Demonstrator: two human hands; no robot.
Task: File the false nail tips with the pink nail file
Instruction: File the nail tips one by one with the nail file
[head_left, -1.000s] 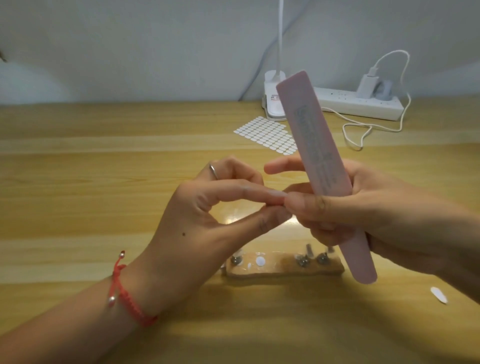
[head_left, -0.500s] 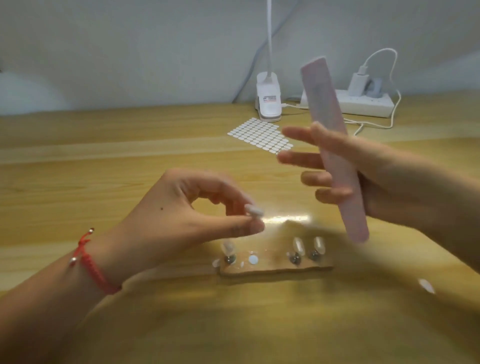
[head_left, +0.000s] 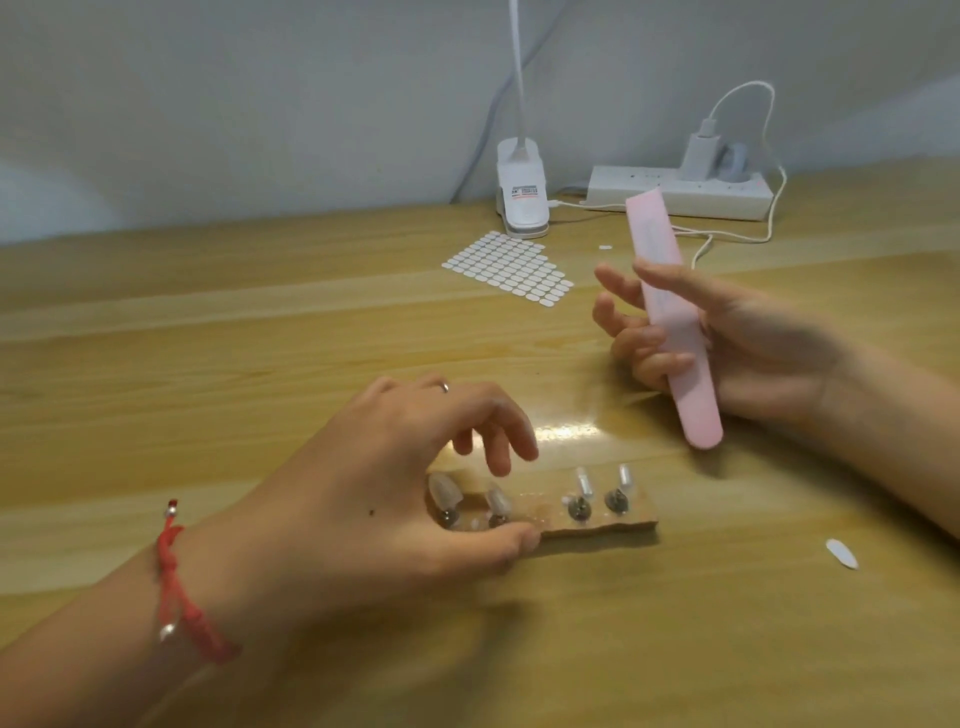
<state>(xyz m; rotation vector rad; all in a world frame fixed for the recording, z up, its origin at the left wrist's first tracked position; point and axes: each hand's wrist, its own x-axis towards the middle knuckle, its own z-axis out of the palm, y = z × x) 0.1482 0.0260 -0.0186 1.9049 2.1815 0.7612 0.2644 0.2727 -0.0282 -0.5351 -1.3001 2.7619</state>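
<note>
Pink nail file (head_left: 671, 312): gripped by right hand (head_left: 743, 343) | left hand (head_left: 374, 483): fingers loose above false nail tips (head_left: 444, 491); thumb touching wooden block (head_left: 597, 526)

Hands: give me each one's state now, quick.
Left hand: open, holding nothing, thumb against the wooden holder.
Right hand: closed on the pink nail file.

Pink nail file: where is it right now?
In the head view, the pink nail file is held tilted in the right hand, right of centre, its lower end near the right end of the wooden holder.
</note>
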